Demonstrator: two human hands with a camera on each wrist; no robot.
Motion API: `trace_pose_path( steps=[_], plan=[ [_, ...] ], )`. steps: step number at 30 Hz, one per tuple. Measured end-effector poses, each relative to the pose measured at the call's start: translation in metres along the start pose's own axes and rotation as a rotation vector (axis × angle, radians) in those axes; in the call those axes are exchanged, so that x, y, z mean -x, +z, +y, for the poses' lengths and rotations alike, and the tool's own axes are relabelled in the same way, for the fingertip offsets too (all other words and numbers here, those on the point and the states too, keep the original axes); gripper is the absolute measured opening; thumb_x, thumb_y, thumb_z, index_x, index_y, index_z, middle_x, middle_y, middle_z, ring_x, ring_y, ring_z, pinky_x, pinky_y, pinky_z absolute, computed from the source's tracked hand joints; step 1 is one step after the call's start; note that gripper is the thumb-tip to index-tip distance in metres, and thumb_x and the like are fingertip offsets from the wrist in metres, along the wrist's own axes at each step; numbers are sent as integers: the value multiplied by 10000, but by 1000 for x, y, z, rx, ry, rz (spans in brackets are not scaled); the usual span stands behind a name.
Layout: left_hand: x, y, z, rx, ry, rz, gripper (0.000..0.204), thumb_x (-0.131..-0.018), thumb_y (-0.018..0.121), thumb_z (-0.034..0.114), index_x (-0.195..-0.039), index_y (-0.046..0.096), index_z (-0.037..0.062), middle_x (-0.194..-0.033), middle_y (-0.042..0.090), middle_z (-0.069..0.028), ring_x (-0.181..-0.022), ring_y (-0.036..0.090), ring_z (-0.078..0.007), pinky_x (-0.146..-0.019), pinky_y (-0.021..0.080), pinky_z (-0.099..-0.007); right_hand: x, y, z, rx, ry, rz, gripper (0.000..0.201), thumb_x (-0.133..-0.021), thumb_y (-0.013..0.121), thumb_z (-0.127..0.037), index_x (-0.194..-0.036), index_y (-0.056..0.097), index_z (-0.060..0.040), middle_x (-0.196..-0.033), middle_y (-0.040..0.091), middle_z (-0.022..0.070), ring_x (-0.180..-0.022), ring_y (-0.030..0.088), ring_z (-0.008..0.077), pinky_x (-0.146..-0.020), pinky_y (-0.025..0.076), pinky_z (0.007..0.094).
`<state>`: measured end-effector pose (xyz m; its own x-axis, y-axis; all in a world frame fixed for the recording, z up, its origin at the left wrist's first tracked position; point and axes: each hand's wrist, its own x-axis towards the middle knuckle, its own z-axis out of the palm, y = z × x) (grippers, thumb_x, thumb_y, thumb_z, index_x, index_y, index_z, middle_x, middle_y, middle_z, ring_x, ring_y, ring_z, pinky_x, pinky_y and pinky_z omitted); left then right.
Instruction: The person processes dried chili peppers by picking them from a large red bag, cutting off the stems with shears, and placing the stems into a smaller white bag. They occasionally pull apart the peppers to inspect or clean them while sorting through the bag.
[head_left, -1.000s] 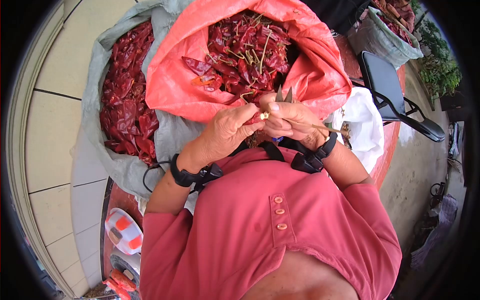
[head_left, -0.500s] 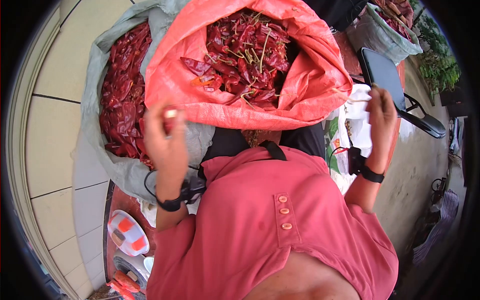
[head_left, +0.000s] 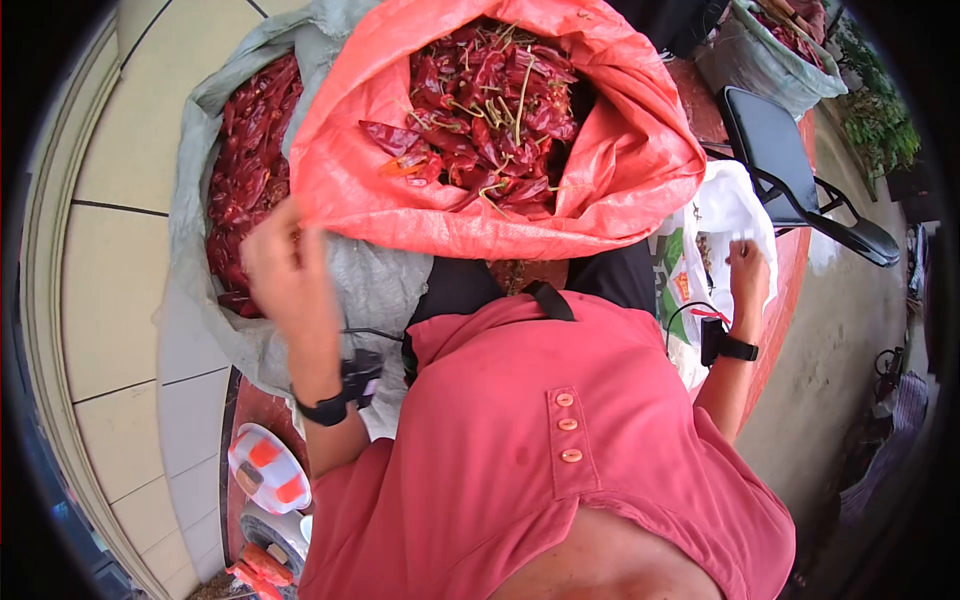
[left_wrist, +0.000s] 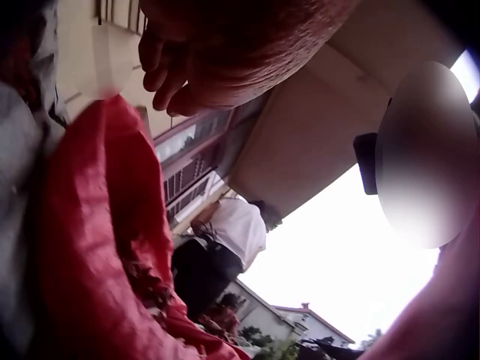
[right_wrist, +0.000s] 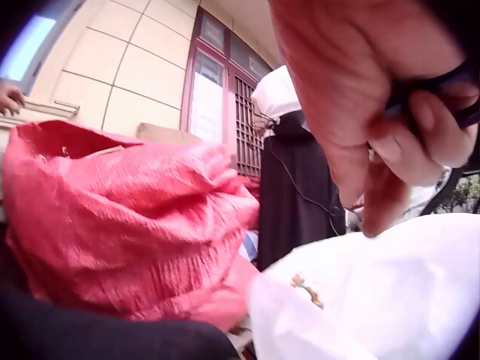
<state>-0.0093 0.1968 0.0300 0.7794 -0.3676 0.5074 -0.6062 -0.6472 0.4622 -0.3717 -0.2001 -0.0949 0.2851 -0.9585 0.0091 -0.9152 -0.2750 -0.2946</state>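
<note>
Left hand: you're holding your left hand [head_left: 280, 255] up over the grey sack [head_left: 200, 300], fingers loosely curled and blurred; whether anything is in them, I cannot tell.
Right hand: your right hand [head_left: 747, 265] is hanging over the white plastic bag [head_left: 735, 205], fingers curled round dark scissor handles [right_wrist: 431, 94] in the right wrist view.
Hands together: they're sitting well apart, one on each side of the orange sack [head_left: 600, 190].
Orange sack: it's gaping open in front of you, holding dried red chillies with stems [head_left: 490, 110].
Grey sack: it's lying just left of the orange one, holding dark red chillies [head_left: 245, 180].
White bag: it's sitting just right of the orange sack, mouth open.
Surroundings: pale floor tiles [head_left: 110, 230] are running along your left, a black chair [head_left: 790, 170] is standing beyond the white bag, and another filled sack [head_left: 770, 50] is sitting behind it.
</note>
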Motion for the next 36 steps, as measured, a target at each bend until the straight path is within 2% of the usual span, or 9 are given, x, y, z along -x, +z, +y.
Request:
trace_pose_path(
  steps=[3,6,8,13,19,25,28,31,36],
  plan=[
    [-1,48,30,209,203,-285,281,-836,612,69,-1116,610,44,-1014,645,-121,-964,568,-296,-873,449,-397,11,-30,-76,-285,-173,87,257,-927,550,-256,-978,644,-23,-779,679,152,-743,672,281,-690,481,370],
    [-3,108,35,197,314,-407,309,-840,631,84,-1142,587,32,-968,662,-130,-925,584,-295,-829,470,-399,34,-38,-139,-686,-373,-80,180,-892,594,-97,-1036,637,1,-799,668,82,-723,605,125,-688,479,280],
    [-3,126,37,153,332,-489,338,-836,650,106,-1158,579,32,-942,673,-126,-908,586,-295,-812,477,-401,52,-46,-176,-726,-410,-347,165,-891,597,-106,-1016,636,-5,-778,650,89,-723,604,140,-688,482,283],
    [0,133,43,125,303,-601,398,-795,708,194,-1146,593,44,-929,690,-108,-908,569,-304,-813,461,-418,60,5,-222,-765,-673,-510,228,-896,614,-206,-998,644,-3,-788,663,130,-776,661,182,-696,502,332],
    [9,148,38,119,376,-563,287,-743,731,165,-1004,657,71,-847,642,-77,-864,562,-288,-816,443,-407,60,49,-257,-1075,-374,-775,251,-917,578,-207,-964,644,30,-803,685,112,-702,648,175,-670,504,326],
    [16,149,44,110,383,-512,180,-768,691,120,-915,620,47,-874,642,-99,-872,570,-290,-789,460,-400,50,61,-259,-900,-444,-691,207,-895,603,-183,-946,645,14,-726,661,85,-679,633,155,-648,497,305],
    [16,138,53,127,313,-416,163,-781,681,117,-902,607,37,-877,646,-97,-868,573,-296,-792,460,-402,50,60,-257,-1004,-384,-691,169,-896,624,-152,-960,648,3,-774,665,60,-711,620,135,-652,497,288],
    [14,122,60,231,280,-359,146,-786,677,101,-879,590,30,-897,655,-92,-862,581,-302,-787,465,-410,59,46,-262,-1415,-361,-818,160,-893,657,-142,-977,647,-6,-841,666,33,-748,602,104,-661,499,265],
    [13,112,65,300,412,-260,194,-761,689,75,-910,572,32,-881,648,-88,-858,589,-300,-782,465,-411,67,13,-271,-1433,-323,-919,168,-884,684,-145,-997,644,-27,-871,635,0,-731,565,56,-639,473,204]
  ],
)
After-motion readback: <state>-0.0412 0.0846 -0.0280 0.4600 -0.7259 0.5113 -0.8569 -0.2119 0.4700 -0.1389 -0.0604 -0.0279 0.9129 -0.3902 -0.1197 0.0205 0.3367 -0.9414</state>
